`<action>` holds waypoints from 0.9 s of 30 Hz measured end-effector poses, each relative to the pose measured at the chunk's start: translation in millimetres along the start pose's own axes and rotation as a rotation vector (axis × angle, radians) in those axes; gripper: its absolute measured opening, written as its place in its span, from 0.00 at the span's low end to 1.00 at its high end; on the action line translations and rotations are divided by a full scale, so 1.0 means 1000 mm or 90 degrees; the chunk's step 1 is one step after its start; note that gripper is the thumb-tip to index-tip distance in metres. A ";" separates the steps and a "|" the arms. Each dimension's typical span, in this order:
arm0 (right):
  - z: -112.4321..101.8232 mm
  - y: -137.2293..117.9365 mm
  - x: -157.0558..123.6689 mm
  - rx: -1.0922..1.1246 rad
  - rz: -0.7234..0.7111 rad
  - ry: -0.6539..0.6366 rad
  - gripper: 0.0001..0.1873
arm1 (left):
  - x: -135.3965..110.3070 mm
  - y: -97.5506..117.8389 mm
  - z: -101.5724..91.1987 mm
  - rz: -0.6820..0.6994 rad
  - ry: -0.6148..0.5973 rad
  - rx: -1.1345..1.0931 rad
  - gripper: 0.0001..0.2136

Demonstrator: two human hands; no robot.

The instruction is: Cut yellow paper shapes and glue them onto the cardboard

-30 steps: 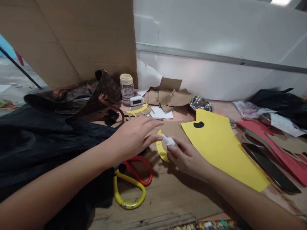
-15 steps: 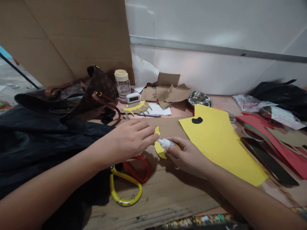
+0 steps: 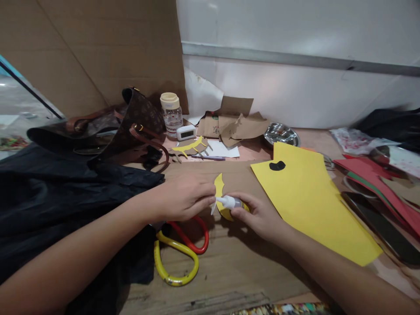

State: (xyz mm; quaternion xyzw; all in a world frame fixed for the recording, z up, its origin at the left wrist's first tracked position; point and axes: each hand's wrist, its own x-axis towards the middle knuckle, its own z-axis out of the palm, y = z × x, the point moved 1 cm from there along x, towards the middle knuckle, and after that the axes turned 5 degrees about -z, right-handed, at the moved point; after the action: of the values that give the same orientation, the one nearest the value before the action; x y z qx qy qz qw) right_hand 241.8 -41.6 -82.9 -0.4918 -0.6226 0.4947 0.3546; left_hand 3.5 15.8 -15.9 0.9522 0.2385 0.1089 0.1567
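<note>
In my right hand, closed around it, lies a small glue bottle with a white nozzle pointing left. My left hand is pinched at the tip of that nozzle. A thin white sliver shows just below its fingertips; what exactly the fingers hold is hidden. Beneath the bottle, a curved yellow paper cutout rests on the brown cardboard, partly covered by the bottle and my right hand. Scissors with one red and one yellow handle lie below my left hand, their blades out of sight.
A large yellow sheet with a black paper shape lies at right, beside a phone and red paper. Behind stand a jar, a white timer and a metal bowl. A handbag and dark cloth fill the left.
My left fingers have tightened at the nozzle tip, and a white sliver now shows beneath them. The bottle has turned more level. The whole view has shifted slightly.
</note>
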 end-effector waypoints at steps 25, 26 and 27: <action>-0.031 -0.013 0.017 0.156 0.024 0.153 0.23 | 0.003 -0.075 -0.003 -0.404 0.048 0.312 0.21; -0.033 -0.013 0.017 0.167 0.017 0.149 0.24 | 0.003 -0.060 -0.005 -0.389 0.051 0.322 0.20; -0.036 -0.012 0.017 0.180 0.009 0.147 0.24 | 0.002 -0.042 -0.002 -0.351 0.040 0.324 0.18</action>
State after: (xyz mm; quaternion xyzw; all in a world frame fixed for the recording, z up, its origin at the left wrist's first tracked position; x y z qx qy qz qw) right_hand 267.5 -15.5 -62.8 -0.4951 -0.4987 0.5198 0.4858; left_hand -13.0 52.8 -28.2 0.8569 0.5100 0.0292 -0.0691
